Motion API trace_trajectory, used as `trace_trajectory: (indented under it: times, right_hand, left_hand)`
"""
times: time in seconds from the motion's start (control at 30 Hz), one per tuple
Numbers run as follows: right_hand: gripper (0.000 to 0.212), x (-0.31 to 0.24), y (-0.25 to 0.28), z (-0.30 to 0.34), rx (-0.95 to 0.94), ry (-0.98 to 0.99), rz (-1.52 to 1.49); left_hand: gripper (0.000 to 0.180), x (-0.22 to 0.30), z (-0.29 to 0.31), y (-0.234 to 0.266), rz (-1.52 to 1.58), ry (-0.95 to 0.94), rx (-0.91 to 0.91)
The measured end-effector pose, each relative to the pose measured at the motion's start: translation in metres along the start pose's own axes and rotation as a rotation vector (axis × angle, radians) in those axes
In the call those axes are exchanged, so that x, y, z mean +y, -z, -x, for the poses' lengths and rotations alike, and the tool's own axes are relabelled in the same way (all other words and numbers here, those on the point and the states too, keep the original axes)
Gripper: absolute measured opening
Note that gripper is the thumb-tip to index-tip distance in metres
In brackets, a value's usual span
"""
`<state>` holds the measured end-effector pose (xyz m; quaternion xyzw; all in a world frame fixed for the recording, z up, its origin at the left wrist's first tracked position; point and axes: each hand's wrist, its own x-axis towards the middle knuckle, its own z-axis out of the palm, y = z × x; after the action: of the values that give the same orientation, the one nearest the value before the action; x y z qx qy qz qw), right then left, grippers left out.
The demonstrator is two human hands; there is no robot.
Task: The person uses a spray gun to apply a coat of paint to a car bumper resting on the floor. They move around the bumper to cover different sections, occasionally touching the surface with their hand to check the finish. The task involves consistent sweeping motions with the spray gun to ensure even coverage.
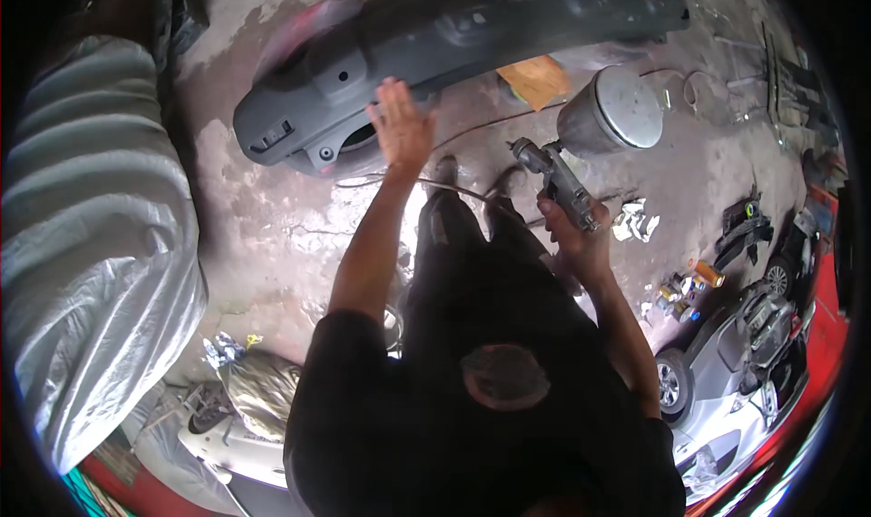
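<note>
A long dark-grey car bumper [363, 82] stretches across the top of the view, raised off the floor. My left hand [402, 129] is over its near edge, palm down and fingers stretched out, holding nothing. Whether the fingertips touch the bumper I cannot tell. My right hand [575, 233] is wrapped round the handle of a spray gun [564, 189], which points up and to the left. The gun carries a large round metal cup [628, 109] with a lid. My palm hides part of the handle.
A thin hose [467, 192] crosses in front of my legs. Brown paper [537, 80] lies beyond the cup. A silver cover [100, 190] drapes something large at left. Right are crumpled white paper [635, 221], several small cans [685, 292] and a silver car [712, 390].
</note>
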<state>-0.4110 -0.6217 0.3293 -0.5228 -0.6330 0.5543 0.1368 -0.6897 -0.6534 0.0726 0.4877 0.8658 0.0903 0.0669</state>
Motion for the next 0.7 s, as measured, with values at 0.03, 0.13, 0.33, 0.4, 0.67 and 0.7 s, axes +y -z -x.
trace_trajectory:
  times: [0.03, 0.13, 0.33, 0.4, 0.67, 0.7]
  right_hand:
    - [0.026, -0.002, 0.000, -0.003, -0.002, 0.019, -0.022]
    - [0.023, -0.009, 0.002, -0.014, -0.008, 0.051, -0.064]
    - [0.021, -0.005, 0.033, -0.026, -0.077, 0.100, 0.001]
    - [0.023, 0.000, 0.050, -0.030, -0.127, 0.085, 0.059]
    - [0.021, 0.013, 0.087, -0.044, -0.152, 0.101, 0.059]
    - [0.021, 0.015, 0.086, -0.046, -0.160, 0.114, 0.049]
  left_hand:
    - [0.090, -0.015, 0.013, -0.003, 0.014, 0.088, 0.038]
    - [0.090, -0.021, 0.023, 0.000, -0.004, 0.176, 0.051]
    - [0.088, 0.100, -0.039, -0.011, 0.067, -0.084, 0.053]
    - [0.087, 0.151, -0.052, -0.031, 0.171, -0.291, 0.071]
    - [0.088, 0.084, -0.034, -0.025, 0.019, 0.002, 0.145]
    - [0.089, 0.053, -0.021, -0.028, -0.083, 0.099, 0.126]
